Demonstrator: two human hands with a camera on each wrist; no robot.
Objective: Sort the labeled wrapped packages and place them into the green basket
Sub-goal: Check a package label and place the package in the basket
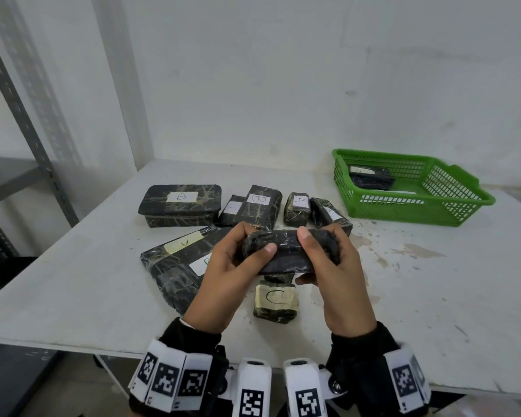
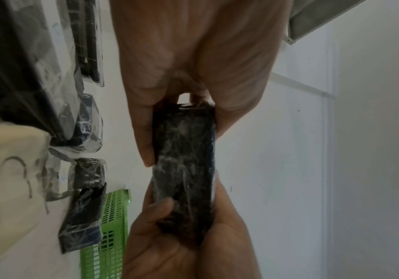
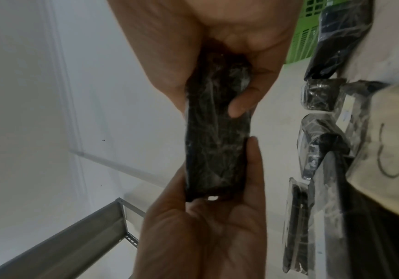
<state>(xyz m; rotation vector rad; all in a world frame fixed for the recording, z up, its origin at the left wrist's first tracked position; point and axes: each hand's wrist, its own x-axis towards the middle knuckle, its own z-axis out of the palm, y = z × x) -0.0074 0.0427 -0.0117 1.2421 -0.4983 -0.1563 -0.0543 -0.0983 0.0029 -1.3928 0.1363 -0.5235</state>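
White table [image 1: 103, 266] from the head view: the green basket [image 1: 415, 203] at the right holds one black package [image 1: 370, 177], eight more lie on the table, and both hands hold another package [image 1: 286, 251] sideways above them. From the left wrist, the left hand [image 2: 193, 56] curls round one end. From the right wrist, the right hand [image 3: 229, 37] curls round the other end.

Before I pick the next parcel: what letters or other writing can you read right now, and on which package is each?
"B": flat box package
"B": upright package
"A": small package
"C": near package
Unreadable: leaning package, large flat package, basket package
No label shows: held package
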